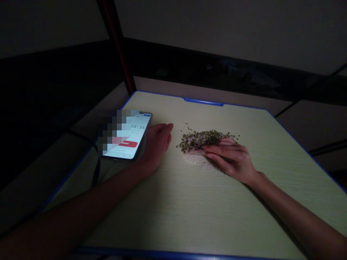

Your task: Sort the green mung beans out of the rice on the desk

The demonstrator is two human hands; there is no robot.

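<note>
A heap of small dark green beans, mixed with pale grains along its near edge, lies on a pale green table. My right hand rests flat on the near right side of the heap, fingers stretched out and pointing left, touching the grains. My left hand lies on its edge just left of the heap, fingers together and slightly curled, holding nothing I can see. A lit phone lies right beside my left hand, its screen showing a timer and a red button.
The table has a blue rim and stands in a dark room. A dark cable hangs off the left edge near the phone. A dark red post rises behind the table's far left corner.
</note>
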